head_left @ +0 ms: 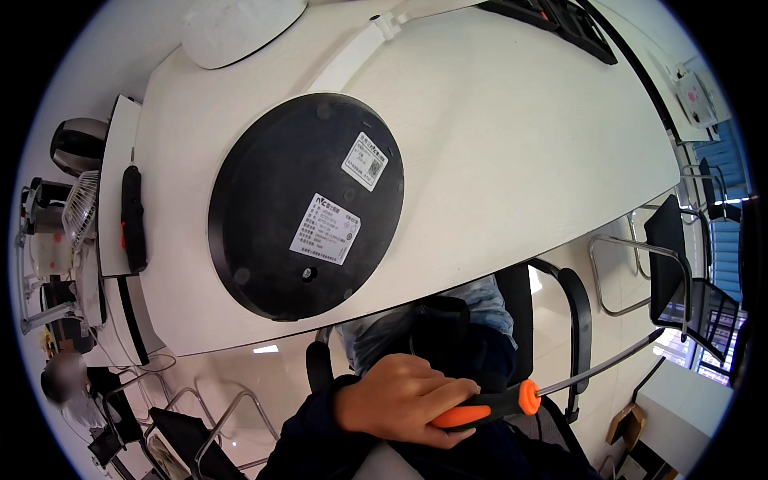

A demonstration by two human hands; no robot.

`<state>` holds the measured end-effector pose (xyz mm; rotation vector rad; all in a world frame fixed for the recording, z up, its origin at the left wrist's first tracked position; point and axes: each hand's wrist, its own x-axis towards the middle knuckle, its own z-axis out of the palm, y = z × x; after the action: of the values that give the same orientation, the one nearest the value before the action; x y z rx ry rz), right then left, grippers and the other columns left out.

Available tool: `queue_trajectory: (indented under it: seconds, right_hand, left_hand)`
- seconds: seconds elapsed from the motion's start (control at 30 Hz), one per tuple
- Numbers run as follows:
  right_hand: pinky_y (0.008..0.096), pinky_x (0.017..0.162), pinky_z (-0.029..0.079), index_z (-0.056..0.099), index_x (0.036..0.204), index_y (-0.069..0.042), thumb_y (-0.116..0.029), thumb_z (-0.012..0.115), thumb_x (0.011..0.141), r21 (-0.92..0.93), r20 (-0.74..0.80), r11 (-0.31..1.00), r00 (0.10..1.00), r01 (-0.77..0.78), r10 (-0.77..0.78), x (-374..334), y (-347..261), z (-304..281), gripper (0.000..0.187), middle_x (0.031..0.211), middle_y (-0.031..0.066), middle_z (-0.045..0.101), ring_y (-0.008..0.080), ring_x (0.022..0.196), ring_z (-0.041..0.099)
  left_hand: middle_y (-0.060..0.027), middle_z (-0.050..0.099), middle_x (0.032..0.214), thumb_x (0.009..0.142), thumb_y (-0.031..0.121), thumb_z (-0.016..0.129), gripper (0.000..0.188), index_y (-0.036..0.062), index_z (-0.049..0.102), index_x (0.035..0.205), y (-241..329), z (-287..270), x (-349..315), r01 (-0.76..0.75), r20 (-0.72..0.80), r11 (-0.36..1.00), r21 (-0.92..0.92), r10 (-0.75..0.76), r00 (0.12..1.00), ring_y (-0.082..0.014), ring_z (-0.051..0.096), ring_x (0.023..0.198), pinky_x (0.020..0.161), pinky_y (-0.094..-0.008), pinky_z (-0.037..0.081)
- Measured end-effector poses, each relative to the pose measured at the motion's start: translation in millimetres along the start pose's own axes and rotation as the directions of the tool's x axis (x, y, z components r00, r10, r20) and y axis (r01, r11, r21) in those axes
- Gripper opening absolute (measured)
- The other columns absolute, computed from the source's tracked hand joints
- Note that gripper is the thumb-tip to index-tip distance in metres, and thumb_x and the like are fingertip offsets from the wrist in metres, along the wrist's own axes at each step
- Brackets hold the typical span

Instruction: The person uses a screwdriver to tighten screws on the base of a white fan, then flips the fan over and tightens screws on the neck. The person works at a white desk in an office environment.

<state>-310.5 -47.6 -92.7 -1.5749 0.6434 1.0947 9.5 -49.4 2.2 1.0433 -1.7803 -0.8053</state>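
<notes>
My left hand (404,400) is closed around the black and orange handle of a screwdriver (506,404), above my lap. Its long metal shaft points right and slightly up, away from the table. My right hand does not show. On the table (512,176), beyond my hand, lies a desk lamp turned over, its round black base (272,184) facing up. Two white labels are stuck on the base, and a screw (306,274) sits in a small recess near its front edge. A white lamp arm (352,60) runs from under the base toward the back.
A black and red handheld tool (133,220) lies at the left. White rounded housing (240,28) stands at the back left, a black open case (560,24) at the back right. Chairs (668,264) stand right and lower left. Another person (68,384) is at far left.
</notes>
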Motion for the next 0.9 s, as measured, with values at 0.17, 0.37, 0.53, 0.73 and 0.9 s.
queue_trajectory:
  seconds: [0.17,0.37,0.53,0.73,0.9]
  right_hand:
    - [0.0373,0.059,0.048,0.057,0.094,-0.006,-0.029,0.047,0.077,-0.028,0.027,0.999,0.999,0.036,-0.036,5,5,-4,0.030,0.080,0.0126,0.060,0.0266,0.073,0.060]
    - [0.0367,0.058,0.048,0.057,0.094,-0.006,-0.028,0.047,0.078,-0.020,0.040,1.000,0.999,0.022,-0.021,-3,0,-5,0.029,0.079,0.0125,0.060,0.0259,0.072,0.060]
    - [0.0363,0.057,0.048,0.057,0.094,-0.006,-0.027,0.047,0.078,-0.050,0.070,0.997,0.996,0.052,-0.048,-2,7,-10,0.029,0.079,0.0124,0.060,0.0253,0.072,0.060]
    - [0.0357,0.056,0.049,0.056,0.094,-0.006,-0.026,0.047,0.078,-0.060,0.109,0.996,0.992,0.063,-0.057,-2,9,-21,0.028,0.079,0.0123,0.060,0.0246,0.071,0.060]
    - [0.0352,0.055,0.049,0.056,0.095,-0.006,-0.026,0.047,0.078,-0.085,0.154,0.992,0.985,0.091,-0.078,0,16,-31,0.027,0.079,0.0122,0.060,0.0240,0.070,0.060]
  left_hand:
    - [-0.0018,0.053,0.052,0.061,0.025,0.074,0.035,0.0007,0.058,0.081,0,4,-2,0.030,-0.016,0.999,0.026,-0.030,0.999,-0.0139,0.047,0.037,0.035,-0.0220,0.036]
    - [-0.0013,0.051,0.050,0.061,0.025,0.073,0.034,0.0007,0.058,0.080,-2,4,2,0.045,0.017,0.999,-0.005,-0.045,0.999,-0.0140,0.047,0.036,0.035,-0.0221,0.036]
    - [-0.0010,0.051,0.050,0.062,0.025,0.073,0.033,0.0010,0.058,0.079,-3,8,7,0.073,0.015,0.997,0.007,-0.073,0.997,-0.0140,0.048,0.036,0.035,-0.0222,0.036]
    - [-0.0009,0.051,0.050,0.062,0.025,0.072,0.032,0.0017,0.058,0.079,-9,12,18,0.094,0.034,0.995,0.028,-0.095,0.995,-0.0141,0.048,0.036,0.035,-0.0223,0.036]
    - [-0.0008,0.051,0.050,0.062,0.026,0.072,0.032,0.0022,0.058,0.080,-14,20,32,0.114,0.057,0.993,0.044,-0.116,0.992,-0.0140,0.049,0.037,0.036,-0.0226,0.036]
